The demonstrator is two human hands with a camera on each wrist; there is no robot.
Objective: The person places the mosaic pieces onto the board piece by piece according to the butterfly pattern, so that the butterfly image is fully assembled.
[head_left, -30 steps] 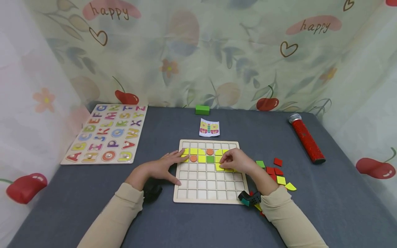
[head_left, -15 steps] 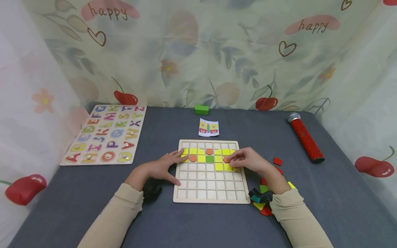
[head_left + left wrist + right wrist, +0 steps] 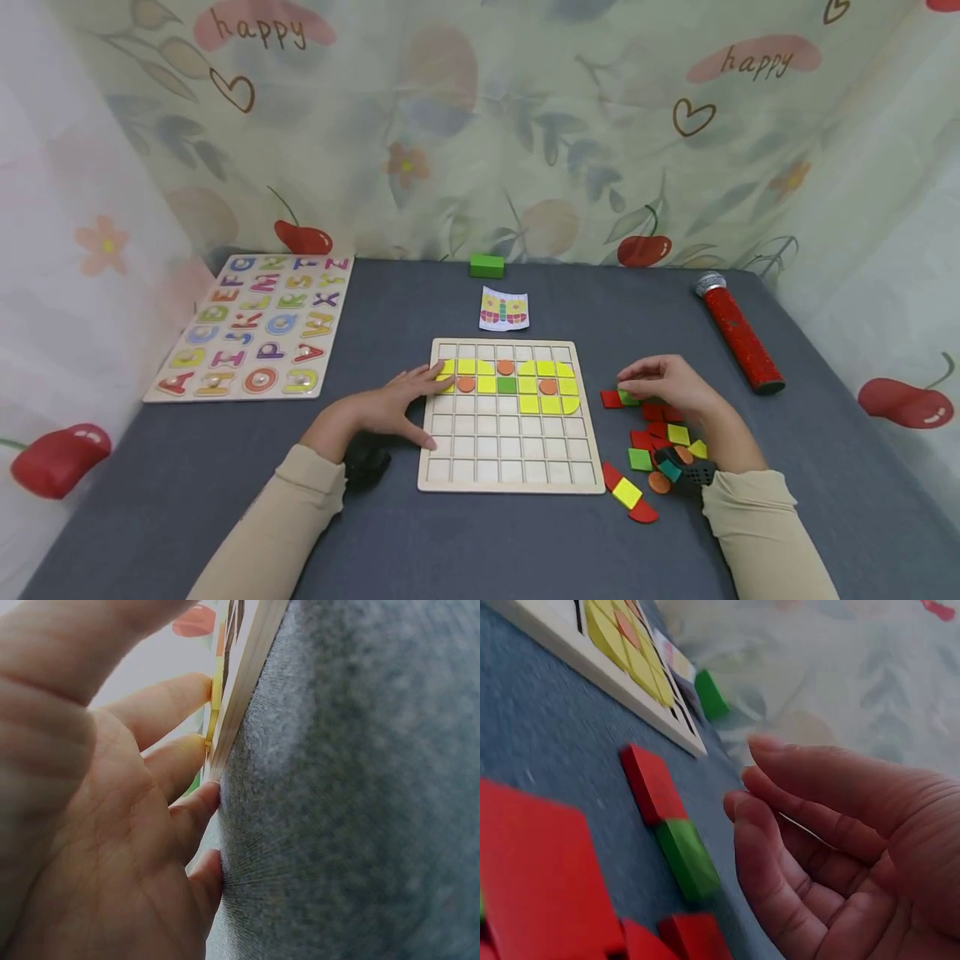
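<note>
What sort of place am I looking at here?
Probably a curtained-off play table: patterned cloth hangs behind it, and on it lie an alphabet board and a gridded board with colored tiles.

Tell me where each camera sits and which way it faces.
Head: worn on the head, facing forward and down at the board; left hand, right hand and sleeves show.
Left wrist: on that wrist, facing the board's edge; palm and fingers show.
Right wrist: on that wrist, facing loose tiles; fingers show.
Head and right wrist both show the green block.
</note>
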